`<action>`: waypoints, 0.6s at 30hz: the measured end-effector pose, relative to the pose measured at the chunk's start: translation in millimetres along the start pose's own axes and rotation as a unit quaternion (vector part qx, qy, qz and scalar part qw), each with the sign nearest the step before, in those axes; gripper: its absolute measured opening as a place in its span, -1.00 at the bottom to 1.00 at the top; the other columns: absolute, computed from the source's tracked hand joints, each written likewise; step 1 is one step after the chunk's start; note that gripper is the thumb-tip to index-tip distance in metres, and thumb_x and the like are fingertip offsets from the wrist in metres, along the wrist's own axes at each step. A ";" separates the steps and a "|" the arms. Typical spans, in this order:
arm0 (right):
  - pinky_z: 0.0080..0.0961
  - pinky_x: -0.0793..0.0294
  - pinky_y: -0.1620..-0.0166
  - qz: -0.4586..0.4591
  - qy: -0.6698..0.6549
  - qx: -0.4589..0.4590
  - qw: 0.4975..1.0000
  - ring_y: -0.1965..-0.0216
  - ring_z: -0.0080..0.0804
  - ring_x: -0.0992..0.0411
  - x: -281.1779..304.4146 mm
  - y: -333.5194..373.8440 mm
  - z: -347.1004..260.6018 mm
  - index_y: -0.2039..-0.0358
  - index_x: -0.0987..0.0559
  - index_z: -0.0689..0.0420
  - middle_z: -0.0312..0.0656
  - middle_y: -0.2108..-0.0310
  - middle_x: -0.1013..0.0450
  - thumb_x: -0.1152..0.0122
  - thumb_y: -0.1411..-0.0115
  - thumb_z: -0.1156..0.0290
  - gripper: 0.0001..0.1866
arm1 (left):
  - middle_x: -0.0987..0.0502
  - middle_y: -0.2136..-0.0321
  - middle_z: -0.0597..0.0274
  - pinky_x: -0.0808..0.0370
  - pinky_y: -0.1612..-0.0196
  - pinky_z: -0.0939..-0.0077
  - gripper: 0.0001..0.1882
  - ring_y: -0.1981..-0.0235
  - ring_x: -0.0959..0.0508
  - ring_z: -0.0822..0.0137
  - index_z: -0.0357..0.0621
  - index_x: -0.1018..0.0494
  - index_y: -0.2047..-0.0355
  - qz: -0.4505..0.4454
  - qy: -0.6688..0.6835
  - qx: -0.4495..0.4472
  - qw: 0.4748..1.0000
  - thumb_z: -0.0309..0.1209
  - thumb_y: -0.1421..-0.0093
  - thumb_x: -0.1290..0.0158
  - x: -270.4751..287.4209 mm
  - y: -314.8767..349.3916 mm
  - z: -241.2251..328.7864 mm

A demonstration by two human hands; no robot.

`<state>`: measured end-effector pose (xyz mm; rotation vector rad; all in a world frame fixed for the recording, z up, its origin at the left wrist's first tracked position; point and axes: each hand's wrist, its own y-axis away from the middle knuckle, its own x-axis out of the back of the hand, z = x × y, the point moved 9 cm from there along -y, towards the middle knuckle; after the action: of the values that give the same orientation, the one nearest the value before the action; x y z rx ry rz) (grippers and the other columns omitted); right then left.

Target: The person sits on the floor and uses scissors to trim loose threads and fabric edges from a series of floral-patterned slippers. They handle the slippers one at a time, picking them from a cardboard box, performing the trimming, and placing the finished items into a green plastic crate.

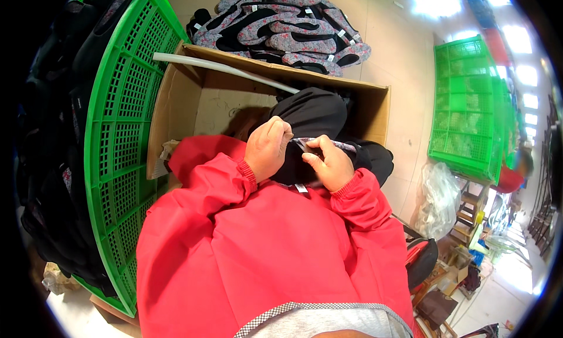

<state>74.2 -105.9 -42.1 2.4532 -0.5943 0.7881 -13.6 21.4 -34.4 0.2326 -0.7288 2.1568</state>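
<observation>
Red smock [272, 250] with checkered neck trim occupies the near zone. Beyond it, I locate both bare hands over the wearer's lap, slightly apart from each other. Left hand [268, 149]: fingers curled in toward the thumb; I cannot tell whether they clamp anything. Right hand [331, 165]: thumb and forefinger at the edge of the patterned black piece [296, 162]; I cannot confirm a firm pinch. That piece lies in the lap, between and below the hands, partly covered by the right one.

Directly beyond, I note black trousers [314, 112] in front of a cardboard box [173, 106]; a pale strip [226, 68] slants over the box. Far side: a pile of patterned footwear [287, 30]. Left side: a tall green crate [120, 144] beside dark goods [56, 133]. Far right: green crates [466, 106], with a clear plastic bag [438, 200] nearer.
</observation>
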 end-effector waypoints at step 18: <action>-0.22 -0.44 0.32 -0.047 0.034 0.004 0.998 0.33 -0.09 -0.54 -6.9 -11.2 1.9 0.23 -0.44 0.13 -0.11 0.44 -0.56 -0.15 -0.23 0.27 -0.78 | -0.40 0.49 0.08 -0.41 0.44 0.27 -0.85 0.48 -0.46 0.00 -0.22 -0.32 0.41 -0.018 -0.022 -0.029 0.999 -0.61 -0.09 -0.09 -7.2 -1.1 5.7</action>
<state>75.9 -96.5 -51.3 2.4313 -0.4476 0.8335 -8.6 13.9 -32.2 0.2608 -0.8047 2.0990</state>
